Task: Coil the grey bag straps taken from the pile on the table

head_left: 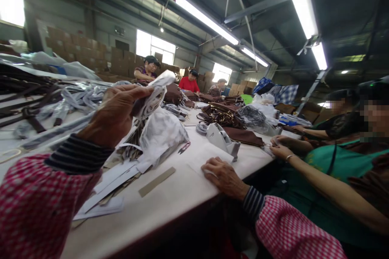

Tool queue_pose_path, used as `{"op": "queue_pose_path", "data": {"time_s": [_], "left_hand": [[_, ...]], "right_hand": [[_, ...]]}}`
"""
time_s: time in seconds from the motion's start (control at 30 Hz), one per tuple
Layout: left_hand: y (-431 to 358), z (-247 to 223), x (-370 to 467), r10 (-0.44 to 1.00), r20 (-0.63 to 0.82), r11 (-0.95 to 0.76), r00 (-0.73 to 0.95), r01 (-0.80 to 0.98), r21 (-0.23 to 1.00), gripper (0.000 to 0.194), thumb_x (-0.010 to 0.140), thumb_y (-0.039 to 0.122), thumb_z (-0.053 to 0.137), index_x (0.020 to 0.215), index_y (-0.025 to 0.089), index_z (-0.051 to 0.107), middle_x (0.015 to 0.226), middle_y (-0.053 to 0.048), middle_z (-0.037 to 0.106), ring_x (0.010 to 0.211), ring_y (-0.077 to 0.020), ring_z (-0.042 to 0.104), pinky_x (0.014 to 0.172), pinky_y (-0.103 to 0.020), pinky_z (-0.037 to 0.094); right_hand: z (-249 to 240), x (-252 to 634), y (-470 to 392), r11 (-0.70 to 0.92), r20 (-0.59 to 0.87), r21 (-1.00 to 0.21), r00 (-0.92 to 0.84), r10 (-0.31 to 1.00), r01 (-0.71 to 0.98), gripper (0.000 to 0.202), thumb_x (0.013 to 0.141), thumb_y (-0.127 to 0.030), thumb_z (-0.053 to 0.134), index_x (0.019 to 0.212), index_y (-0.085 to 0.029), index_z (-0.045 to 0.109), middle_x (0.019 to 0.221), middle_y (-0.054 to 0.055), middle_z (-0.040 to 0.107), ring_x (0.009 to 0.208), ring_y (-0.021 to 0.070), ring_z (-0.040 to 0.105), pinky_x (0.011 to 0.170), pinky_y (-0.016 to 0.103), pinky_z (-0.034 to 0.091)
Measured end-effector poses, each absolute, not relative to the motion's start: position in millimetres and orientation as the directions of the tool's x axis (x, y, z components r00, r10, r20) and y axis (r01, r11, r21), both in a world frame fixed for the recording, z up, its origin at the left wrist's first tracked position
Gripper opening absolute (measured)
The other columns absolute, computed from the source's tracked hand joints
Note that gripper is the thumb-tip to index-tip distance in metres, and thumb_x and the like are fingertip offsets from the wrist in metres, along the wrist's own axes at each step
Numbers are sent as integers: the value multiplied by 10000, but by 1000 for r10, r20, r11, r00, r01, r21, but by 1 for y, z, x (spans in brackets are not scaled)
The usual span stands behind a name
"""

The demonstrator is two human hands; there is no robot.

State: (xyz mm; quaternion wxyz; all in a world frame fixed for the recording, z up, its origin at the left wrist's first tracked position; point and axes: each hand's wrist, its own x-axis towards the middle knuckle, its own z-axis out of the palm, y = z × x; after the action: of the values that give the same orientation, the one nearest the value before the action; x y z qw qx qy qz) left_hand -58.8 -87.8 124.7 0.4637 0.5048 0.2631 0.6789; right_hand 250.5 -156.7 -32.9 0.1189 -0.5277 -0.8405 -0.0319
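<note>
The left hand (117,109) pinches a plastic-wrapped bundle (155,96) between thumb and fingers; a loosened pinch could let it slip or uncoil. The right hand (226,176) lies with bent fingers on a pale sheet (209,153); whether they grip it I cannot tell. Dragging could crease it. Just beyond them stands a dispenser (219,139).

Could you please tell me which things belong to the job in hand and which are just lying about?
Seemingly the job:
plastic-wrapped bundle in the left hand
pale sheet at the right hand
possibly the grey tape dispenser

Seemingly lying about:
pink-handled snips
tan strip
translucent bag
</note>
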Motion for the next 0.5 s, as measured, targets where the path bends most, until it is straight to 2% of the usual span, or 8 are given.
{"op": "queue_pose_path", "data": {"time_s": [0.07,0.13,0.27,0.4,0.5], "left_hand": [[-89,128,-62,892,449,-438,-57,-357,825,222,623,267,873,747,138,741,765,-2,737,710,-142,621,637,-246,457],[-87,124,-58,897,442,-422,-26,-352,835,216,624,293,874,701,147,735,722,-4,718,666,-137,611,589,-241,441],[-86,108,-40,921,381,-334,83,-339,879,270,607,344,889,658,135,725,621,7,655,557,-116,564,505,-226,381],[-92,98,-26,930,318,-252,183,-313,916,286,601,357,888,659,131,722,630,-11,673,535,-123,569,503,-240,385],[-93,96,-22,935,296,-231,194,-299,926,289,600,362,890,649,139,714,641,-21,688,535,-131,580,503,-244,396]], "right_hand": [[-27,233,-146,447,260,-73,-416,871,891,125,980,-178,664,1087,-200,725,1127,82,688,1096,240,588,970,374,475],[-23,205,-139,535,277,-78,-497,822,841,141,971,-173,674,1106,-195,707,1149,81,678,1106,239,575,956,362,476],[-23,148,-123,683,180,-113,-661,728,722,92,943,-189,699,1034,-181,687,1115,73,654,1060,237,563,876,343,466],[-24,133,-99,585,11,-377,-628,778,718,150,785,-121,817,856,-175,697,1016,22,622,970,207,577,768,285,426],[-22,139,-84,544,-43,-478,-637,770,689,188,742,-114,855,850,-175,713,932,-14,610,840,151,583,710,238,417]]}}
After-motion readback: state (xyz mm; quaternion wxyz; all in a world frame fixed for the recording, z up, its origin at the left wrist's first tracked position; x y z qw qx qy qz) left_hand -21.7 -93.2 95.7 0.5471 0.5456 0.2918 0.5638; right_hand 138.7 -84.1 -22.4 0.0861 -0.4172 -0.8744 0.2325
